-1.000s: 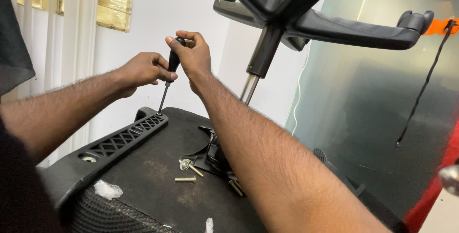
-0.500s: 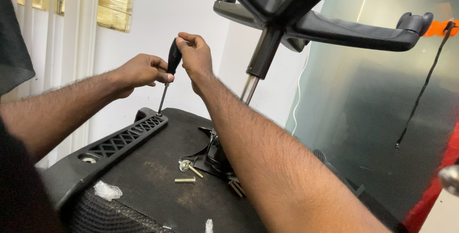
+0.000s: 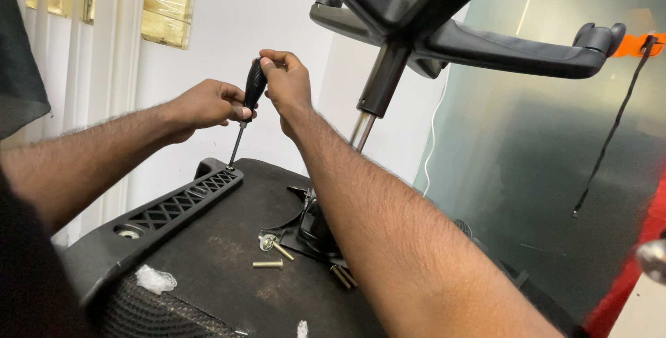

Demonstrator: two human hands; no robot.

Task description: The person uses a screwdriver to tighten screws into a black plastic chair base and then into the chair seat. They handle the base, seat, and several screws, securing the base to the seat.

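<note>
1. A screwdriver [image 3: 248, 105] with a black handle stands nearly upright at the far left of an upturned office chair, its thin metal shaft running down to the far end of a black lattice bracket [image 3: 182, 199].
2. The right hand [image 3: 286, 88] is closed over the top of the handle, fingers curled around it from the right.
3. The left hand [image 3: 207, 104] grips the lower part of the same handle from the left, with the thumb and fingers pinched together just above the shaft.
4. The 2 hands are close together on the tool, 1 above the other, and both forearms reach in from the near side.
5. The tip of the shaft meets the bracket at its far corner; whether it sits in a screw head cannot be told.
6. The bracket lies along the left edge of the chair seat underside [image 3: 229, 262], a dark, dusty surface facing up.
7. Loose brass-coloured bolts [image 3: 272, 255] lie on that surface near its middle, just left of the black mechanism plate [image 3: 312, 230] at the foot of the gas-lift column [image 3: 371, 102].
8. The column rises to the black star base [image 3: 444, 32], whose arms spread across the top of the view.
9. A small crumpled scrap of clear plastic [image 3: 156, 279] lies near the left edge, close to the bracket's near end.
</note>
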